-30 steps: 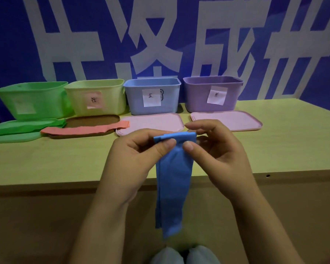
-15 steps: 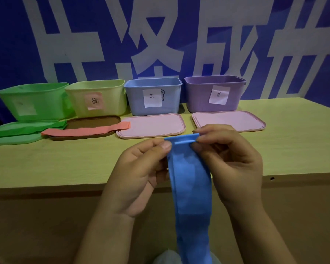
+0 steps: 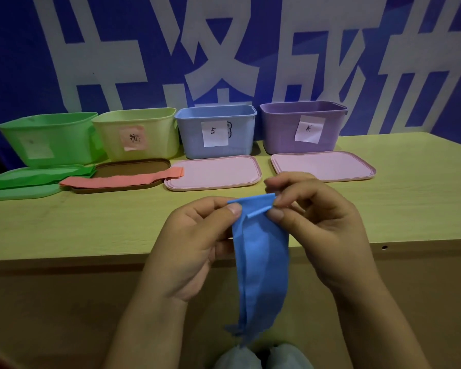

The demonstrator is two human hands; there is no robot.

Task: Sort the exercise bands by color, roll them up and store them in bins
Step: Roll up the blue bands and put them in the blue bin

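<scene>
- Near the table (image 3: 64, 225) edge, left hand (image 3: 194, 243) and right hand (image 3: 320, 230) each pinch the blue band's (image 3: 261, 251) folded top.
- Its tail hangs down.

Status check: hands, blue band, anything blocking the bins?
Left hand and right hand pinch blue band top, first fold started. Blue bin open, path clear.

A staged demonstration space is suggested by a blue banner (image 3: 250, 49) printed with large white characters behind a wooden table (image 3: 64, 227).
</scene>
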